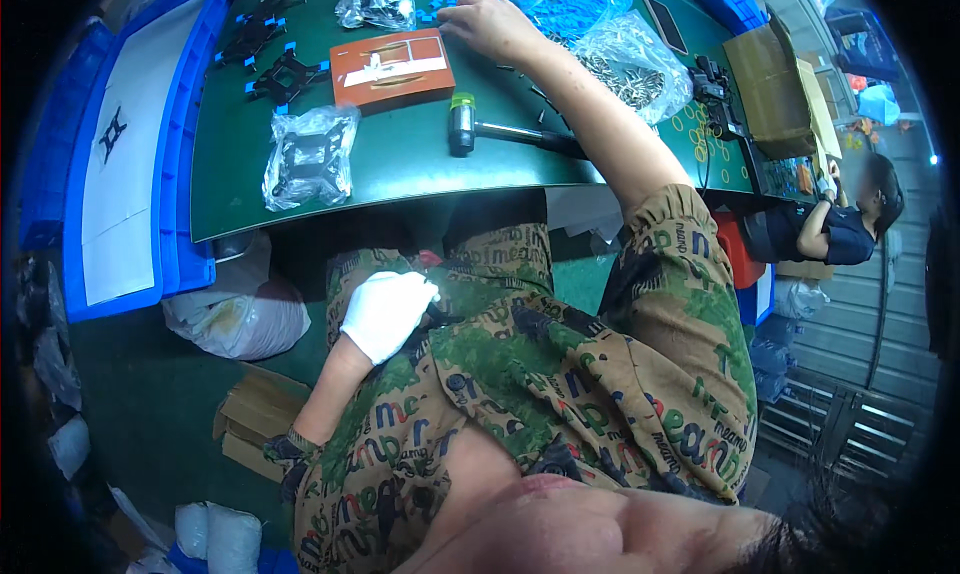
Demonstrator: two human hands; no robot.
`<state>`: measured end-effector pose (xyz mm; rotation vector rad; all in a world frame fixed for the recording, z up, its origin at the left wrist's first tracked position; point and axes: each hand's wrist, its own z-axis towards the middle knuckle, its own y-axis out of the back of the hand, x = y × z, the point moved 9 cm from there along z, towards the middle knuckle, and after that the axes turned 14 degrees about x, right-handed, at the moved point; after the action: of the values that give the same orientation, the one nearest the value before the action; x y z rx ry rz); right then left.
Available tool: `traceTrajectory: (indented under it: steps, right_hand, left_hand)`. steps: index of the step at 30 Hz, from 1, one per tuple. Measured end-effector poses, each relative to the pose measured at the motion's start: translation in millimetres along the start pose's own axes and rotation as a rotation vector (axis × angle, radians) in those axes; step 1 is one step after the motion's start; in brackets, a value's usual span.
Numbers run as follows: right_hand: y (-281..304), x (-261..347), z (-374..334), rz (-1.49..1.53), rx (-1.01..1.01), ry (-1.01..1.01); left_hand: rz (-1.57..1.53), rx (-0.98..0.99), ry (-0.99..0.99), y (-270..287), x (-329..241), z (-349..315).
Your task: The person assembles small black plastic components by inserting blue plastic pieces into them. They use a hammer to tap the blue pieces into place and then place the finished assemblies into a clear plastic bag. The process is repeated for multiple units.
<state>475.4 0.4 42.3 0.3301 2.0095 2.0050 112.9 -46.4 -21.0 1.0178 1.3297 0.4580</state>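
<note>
My bare right hand (492,26) reaches over the green table to its far side. Its fingertips are drawn together beside scattered small blue pieces (428,17), close to a clear bag of blue pieces (560,6); what they pinch, if anything, is too small to see. My left hand (388,316), in a white glove, is over my lap with its fingers curled; what is in them I cannot make out. Nearer than my right hand lie an orange-red block (392,86) with a slotted top and a hammer (462,126) with a yellow-green tip.
Black X-shaped brackets with blue ends (286,79) lie at the left, and a bagged black bracket (311,158) near the table's front edge. A bag of metal screws (640,79), a phone (665,26) and a cardboard box (770,89) are at right. Another person (830,219) works farther right.
</note>
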Motion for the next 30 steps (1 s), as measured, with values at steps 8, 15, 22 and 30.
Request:
traceTrajectory:
  steps: [8, 15, 22, 30]
  right_hand:
    - [-6, 5, -3, -0.005, 0.161, 0.153]
    - [4, 4, -32, -0.111, 0.176, 0.344]
    - [8, -17, -23, -0.056, 0.343, -0.233]
    - [-16, -2, -20, -0.050, 0.561, -0.234]
  left_hand:
    - [-0.022, -0.016, 0.022, -1, 1, 2]
    - [-0.139, 0.007, 0.051, -4, 6, 2]
    - [-0.111, 0.002, 0.031, -1, 1, 4]
    - [-0.066, 0.009, 0.025, -5, 1, 2]
